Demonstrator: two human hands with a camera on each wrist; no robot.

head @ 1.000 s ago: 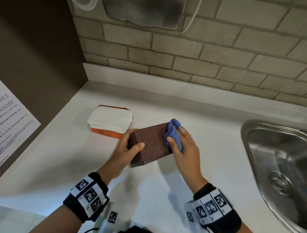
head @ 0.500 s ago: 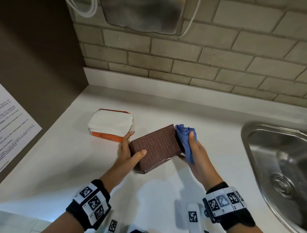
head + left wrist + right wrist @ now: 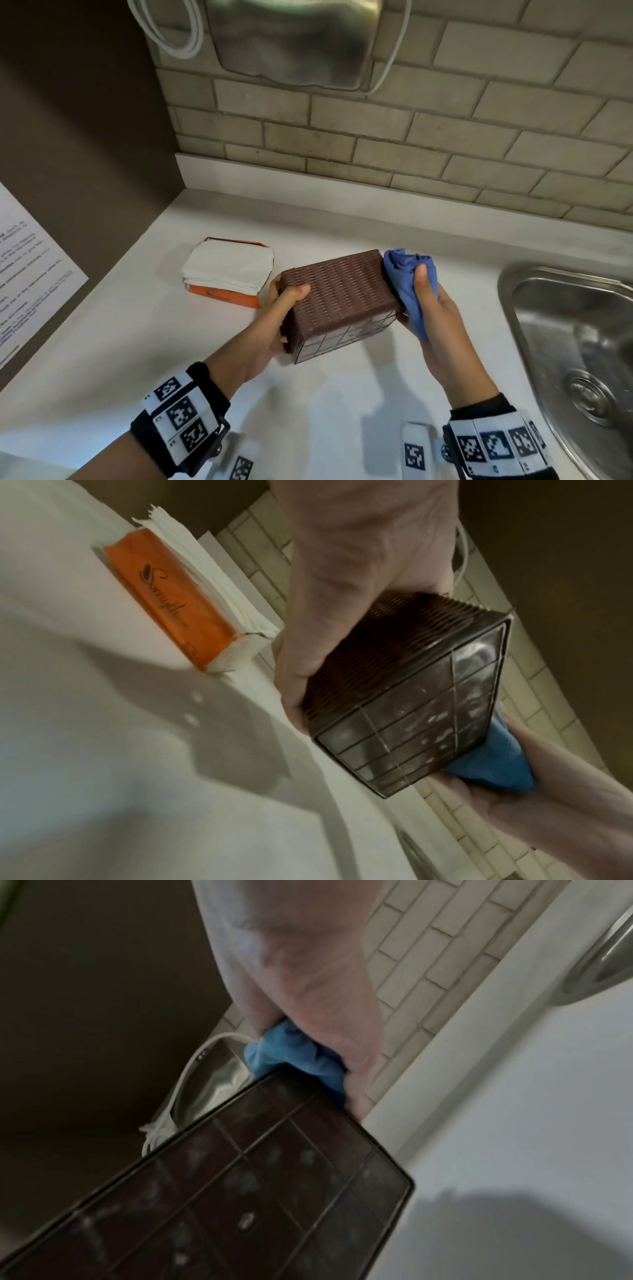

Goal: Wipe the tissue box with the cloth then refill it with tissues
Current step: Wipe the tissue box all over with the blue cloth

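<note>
A brown woven tissue box [image 3: 337, 294] is held above the white counter, tipped on its side so its gridded underside [image 3: 411, 723] faces me. My left hand [image 3: 279, 308] grips the box's left end, thumb on the top face. My right hand [image 3: 424, 294] holds a bunched blue cloth [image 3: 406, 274] against the box's right end; the cloth [image 3: 489, 764] also shows in the left wrist view and the cloth [image 3: 294, 1053] in the right wrist view. A stack of white tissues in an orange pack [image 3: 227, 267] lies on the counter to the left of the box.
A steel sink [image 3: 575, 342] is set into the counter [image 3: 137, 342] at the right. A brick-tiled wall [image 3: 376, 137] runs behind, with a metal dispenser [image 3: 291, 37] and white cable above. A dark side wall with a printed sheet [image 3: 30, 284] stands at the left.
The right hand has slid the cloth from the box's top face to its right end. The box has been lifted and tipped so its underside faces me.
</note>
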